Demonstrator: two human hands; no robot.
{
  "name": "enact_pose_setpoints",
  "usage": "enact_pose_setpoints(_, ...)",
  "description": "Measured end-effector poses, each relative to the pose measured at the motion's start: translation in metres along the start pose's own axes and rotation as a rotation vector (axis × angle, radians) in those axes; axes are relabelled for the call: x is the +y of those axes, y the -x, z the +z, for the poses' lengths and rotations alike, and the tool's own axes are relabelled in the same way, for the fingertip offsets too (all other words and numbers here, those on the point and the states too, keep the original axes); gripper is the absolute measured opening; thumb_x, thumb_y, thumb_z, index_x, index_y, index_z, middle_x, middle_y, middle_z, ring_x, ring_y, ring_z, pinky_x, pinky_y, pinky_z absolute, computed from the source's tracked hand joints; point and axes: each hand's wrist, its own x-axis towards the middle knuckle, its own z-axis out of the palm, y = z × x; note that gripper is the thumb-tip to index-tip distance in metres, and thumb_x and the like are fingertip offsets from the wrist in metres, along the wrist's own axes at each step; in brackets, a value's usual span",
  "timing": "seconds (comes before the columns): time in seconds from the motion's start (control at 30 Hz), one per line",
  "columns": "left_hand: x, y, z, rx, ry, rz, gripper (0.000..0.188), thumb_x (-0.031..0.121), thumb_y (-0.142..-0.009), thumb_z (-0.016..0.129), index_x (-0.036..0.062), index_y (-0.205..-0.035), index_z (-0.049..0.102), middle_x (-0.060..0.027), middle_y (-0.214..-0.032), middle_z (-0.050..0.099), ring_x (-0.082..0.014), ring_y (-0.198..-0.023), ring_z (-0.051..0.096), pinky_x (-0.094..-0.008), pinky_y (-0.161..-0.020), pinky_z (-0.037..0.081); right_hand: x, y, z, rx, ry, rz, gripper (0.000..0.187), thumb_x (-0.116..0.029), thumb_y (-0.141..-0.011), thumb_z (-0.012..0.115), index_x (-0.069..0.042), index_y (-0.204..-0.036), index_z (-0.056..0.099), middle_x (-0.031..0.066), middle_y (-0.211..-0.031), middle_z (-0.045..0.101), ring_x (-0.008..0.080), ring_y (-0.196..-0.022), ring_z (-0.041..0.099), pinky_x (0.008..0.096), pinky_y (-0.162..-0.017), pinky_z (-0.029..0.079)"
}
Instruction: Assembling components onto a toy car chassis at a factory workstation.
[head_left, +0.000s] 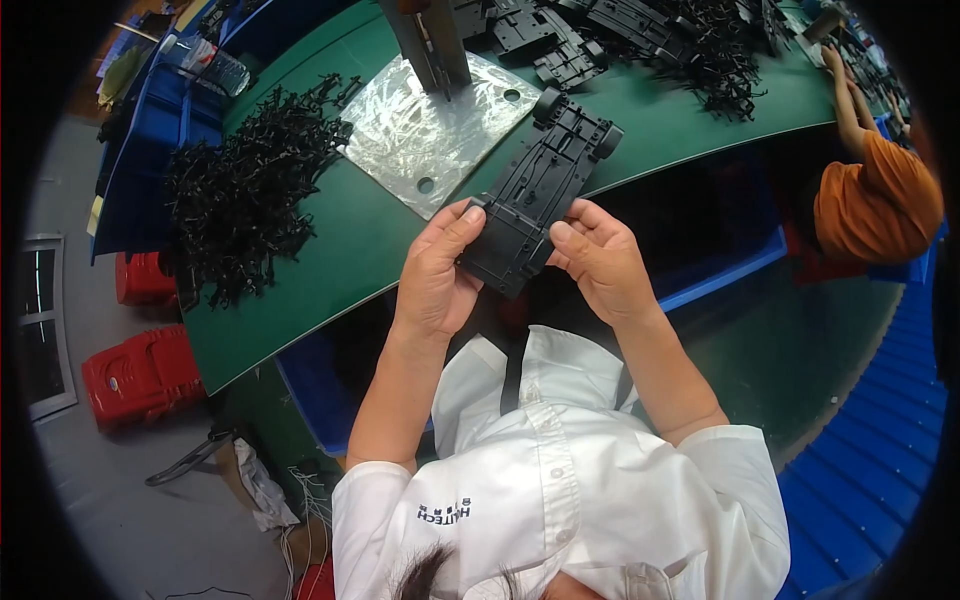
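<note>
A black plastic toy car chassis (538, 178) is held slantwise between my two hands, over the front edge of the table. Wheels show at its far end. My left hand (440, 268) is closed on its near left side, thumb on top. My right hand (606, 258) pinches the near right side between thumb and fingers. Just beyond lies a foil-covered square plate (400, 135) with round holes. An upright metal machine post (432, 50) with a thin pin-like tip stands over that plate.
A heap of small black plastic parts (245, 190) lies on the green table (345, 265) to the left. More chassis (570, 50) and black parts (725, 70) are piled at the back right. Red plastic stools (145, 375) stand at left. A person in orange (875, 200) works at right.
</note>
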Motion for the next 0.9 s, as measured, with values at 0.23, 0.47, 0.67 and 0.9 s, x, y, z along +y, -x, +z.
enact_pose_setpoints(0.23,0.001,-0.005,0.007,0.106,-0.061,0.068,0.031,0.01,-0.088,0.057,-0.0001,-0.117,0.05,-0.0072,-0.099,0.06,-0.0128,-0.086,0.06,-0.0268,-0.077,0.051,0.007,-0.008,0.002,0.088,-0.002,-0.006,0.036,-0.009,-0.086,0.06,0.006,-0.117,0.048,0.0089,-0.099,0.062,0.0107,-0.082,0.061,0.0227,-0.071,0.051)
enact_pose_setpoints(0.47,0.006,-0.007,0.006,0.098,-0.046,0.093,0.03,0.008,-0.088,0.057,0.0,-0.116,0.05,-0.0074,-0.099,0.059,-0.0128,-0.088,0.059,-0.027,-0.077,0.051,0.0,-0.01,0.014,0.079,-0.115,0.014,0.043,-0.006,-0.085,0.062,0.008,-0.122,0.044,0.0113,-0.105,0.06,0.0126,-0.089,0.06,0.0249,-0.08,0.05)
enact_pose_setpoints(0.67,0.009,-0.011,0.007,0.098,0.021,0.134,0.029,0.007,-0.088,0.057,-0.0019,-0.114,0.05,-0.0096,-0.101,0.058,-0.015,-0.09,0.059,-0.0292,-0.08,0.05,0.01,-0.012,0.019,0.094,0.055,-0.171,0.052,-0.001,-0.08,0.066,0.009,-0.124,0.041,0.0151,-0.11,0.057,0.0161,-0.099,0.057,0.0286,-0.089,0.047)
enact_pose_setpoints(0.9,0.021,-0.016,0.007,0.084,-0.055,0.069,0.028,0.013,-0.091,0.053,0.0002,-0.116,0.05,-0.0096,-0.105,0.058,-0.0168,-0.094,0.059,-0.0313,-0.084,0.049,0.011,-0.018,0.019,0.12,0.037,-0.187,0.052,-0.001,-0.082,0.064,0.01,-0.126,0.037,0.0158,-0.109,0.058,0.0154,-0.097,0.058,0.0269,-0.087,0.048)
